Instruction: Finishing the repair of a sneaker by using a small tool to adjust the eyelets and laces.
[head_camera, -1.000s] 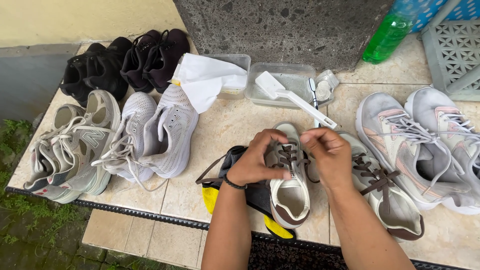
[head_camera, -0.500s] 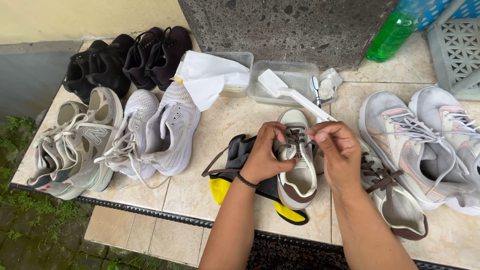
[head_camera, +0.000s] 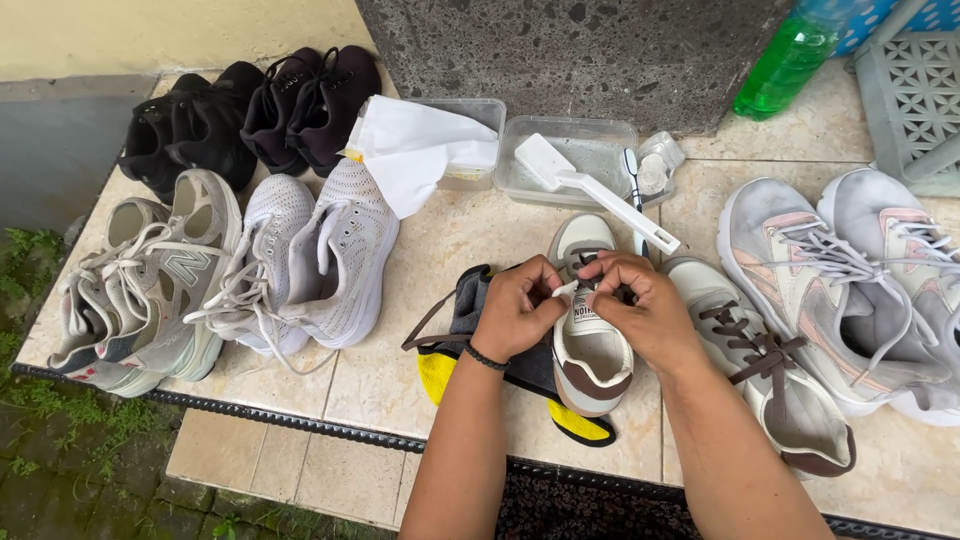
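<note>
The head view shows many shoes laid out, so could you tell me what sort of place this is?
Probably an outdoor shoe-cleaning spot on a house's tiled ledge: grass beside it, a brush over a plastic tub, green liquid bottle.

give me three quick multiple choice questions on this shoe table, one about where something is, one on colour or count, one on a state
1. Where does the white long-handled brush lie?
A. across the clear plastic tub
B. inside a black shoe
C. on the grass

2. What colour is the liquid in the plastic bottle?
A. red
B. green
C. colourless

3. What are the left hand and right hand doing?
A. resting flat on the tiles
B. both holding the bottle
C. both at the laces of the white and brown sneaker

Answers: 1 A, its head sits over the tub. 2 B, the bottle shows bright green. 3 C, the fingers of both meet over the sneaker's tongue.
</note>
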